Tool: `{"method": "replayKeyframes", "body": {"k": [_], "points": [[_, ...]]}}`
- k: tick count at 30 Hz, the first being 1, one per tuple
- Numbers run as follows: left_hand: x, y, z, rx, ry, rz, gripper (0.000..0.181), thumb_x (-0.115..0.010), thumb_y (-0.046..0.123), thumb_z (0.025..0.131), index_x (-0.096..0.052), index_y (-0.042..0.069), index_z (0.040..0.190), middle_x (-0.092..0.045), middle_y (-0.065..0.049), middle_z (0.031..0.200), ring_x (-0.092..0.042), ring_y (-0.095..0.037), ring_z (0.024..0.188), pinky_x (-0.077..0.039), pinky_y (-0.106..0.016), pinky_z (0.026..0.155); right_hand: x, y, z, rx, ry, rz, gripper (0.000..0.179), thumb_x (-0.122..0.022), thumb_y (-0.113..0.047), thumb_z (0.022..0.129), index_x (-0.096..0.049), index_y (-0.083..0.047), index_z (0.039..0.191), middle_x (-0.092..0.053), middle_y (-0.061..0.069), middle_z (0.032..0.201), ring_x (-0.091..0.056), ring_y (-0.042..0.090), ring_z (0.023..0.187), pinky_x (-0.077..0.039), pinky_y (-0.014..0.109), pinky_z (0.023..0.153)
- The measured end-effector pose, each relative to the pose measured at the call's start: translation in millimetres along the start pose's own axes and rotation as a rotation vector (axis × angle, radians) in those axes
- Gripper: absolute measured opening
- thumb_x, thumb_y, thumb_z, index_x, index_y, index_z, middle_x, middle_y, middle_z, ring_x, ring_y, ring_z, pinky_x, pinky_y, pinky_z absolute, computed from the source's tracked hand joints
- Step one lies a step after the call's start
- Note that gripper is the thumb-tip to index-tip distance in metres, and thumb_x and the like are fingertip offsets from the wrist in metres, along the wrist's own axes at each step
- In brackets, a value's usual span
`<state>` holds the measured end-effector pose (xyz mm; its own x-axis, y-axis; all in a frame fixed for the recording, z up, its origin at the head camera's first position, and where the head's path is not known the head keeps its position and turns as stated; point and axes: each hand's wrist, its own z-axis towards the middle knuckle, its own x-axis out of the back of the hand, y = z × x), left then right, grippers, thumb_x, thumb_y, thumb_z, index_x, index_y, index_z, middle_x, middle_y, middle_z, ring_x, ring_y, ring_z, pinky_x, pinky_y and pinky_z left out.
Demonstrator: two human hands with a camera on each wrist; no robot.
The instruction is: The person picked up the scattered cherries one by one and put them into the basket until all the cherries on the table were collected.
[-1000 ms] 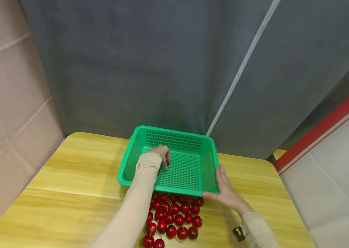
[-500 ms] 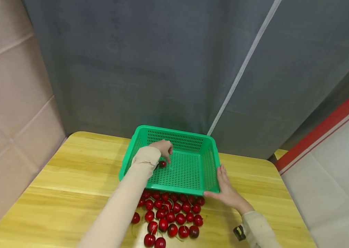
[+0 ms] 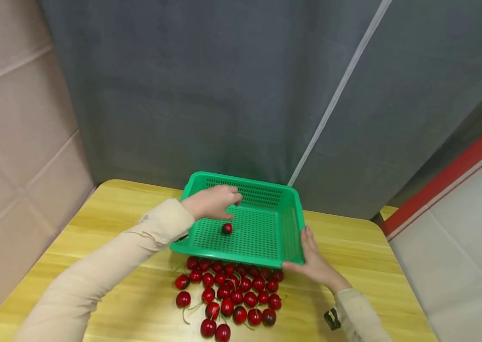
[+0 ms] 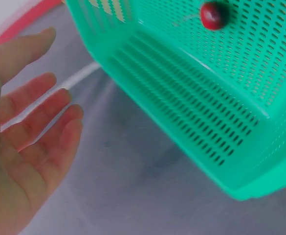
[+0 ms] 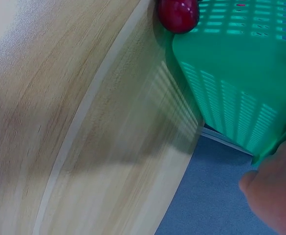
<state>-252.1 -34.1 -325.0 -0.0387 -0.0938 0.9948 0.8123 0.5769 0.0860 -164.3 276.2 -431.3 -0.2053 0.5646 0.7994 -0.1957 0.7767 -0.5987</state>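
Note:
One red cherry (image 3: 226, 228) with a stem lies on the floor of a green perforated plastic basket (image 3: 245, 261). My left hand (image 3: 215, 202) hovers over the basket's left part, just beyond that cherry, its fingers loosely bent and holding nothing. In the left wrist view, the left hand (image 4: 35, 127) has its fingers spread apart and the cherry (image 4: 214, 15) lies clear of it. My right hand (image 3: 315, 263) rests against the basket's near right corner, fingers straight along the outer right side, thumb at the front rim. Several cherries (image 3: 236, 297) lie on the table before the basket.
The wooden table (image 3: 138, 285) has its far edge against a grey curtain (image 3: 181, 95). A pale panel (image 3: 18, 142) stands on the left and a white one with a red stripe (image 3: 450, 175) on the right. A black strap buckle (image 3: 332, 318) sits by the right sleeve.
My left hand has let go of the cherry, leaving it on the basket floor, and has risen and drawn back slightly, its forearm swinging left. The right hand stays at the corner.

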Motion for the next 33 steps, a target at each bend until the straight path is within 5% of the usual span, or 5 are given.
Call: {"method": "replayKeyframes", "body": {"k": [6,10,20,33], "points": [[5.6,15.8,-43.4,-0.185,0.188,0.194,0.028,-0.073,0.026,0.076,-0.058,0.008,0.09,-0.054,0.0,0.082,-0.052,-0.015,0.073,-0.047,-0.024,0.067,1,1,0.6,-0.009,-0.006,0.008,0.113,-0.068,-0.047,0.075,0.008,0.004,0.142,0.022,0.015,0.148,0.012,0.038,0.135,-0.009,0.062,0.103],[-5.4,23.5,-71.1,-0.223,0.24,0.205,0.029,-0.075,0.024,0.073,-0.057,0.009,0.09,-0.053,0.001,0.08,-0.049,-0.013,0.07,-0.046,-0.023,0.065,2,3,-0.4,-0.012,-0.002,0.015,0.113,-0.068,-0.046,0.075,0.008,0.004,0.142,0.022,0.015,0.148,0.013,0.038,0.135,-0.008,0.063,0.102],[-48.6,42.7,-118.5,-0.205,0.231,0.097,0.027,-0.075,0.023,0.071,-0.058,0.01,0.088,-0.049,0.005,0.078,-0.046,-0.009,0.07,-0.045,-0.017,0.062,4,7,-2.0,0.011,0.015,0.001,0.112,-0.069,-0.044,0.075,0.006,0.006,0.142,0.02,0.018,0.148,0.01,0.042,0.135,-0.009,0.065,0.101],[-123.9,57.7,-144.8,-0.128,0.124,-0.026,0.032,-0.075,0.018,0.067,-0.06,0.008,0.094,-0.055,0.0,0.093,-0.054,-0.011,0.084,-0.049,-0.019,0.075,7,7,-7.1,0.004,0.013,0.007,0.111,-0.068,-0.042,0.076,0.006,0.007,0.141,0.019,0.02,0.148,0.01,0.044,0.134,-0.007,0.067,0.099]]}}
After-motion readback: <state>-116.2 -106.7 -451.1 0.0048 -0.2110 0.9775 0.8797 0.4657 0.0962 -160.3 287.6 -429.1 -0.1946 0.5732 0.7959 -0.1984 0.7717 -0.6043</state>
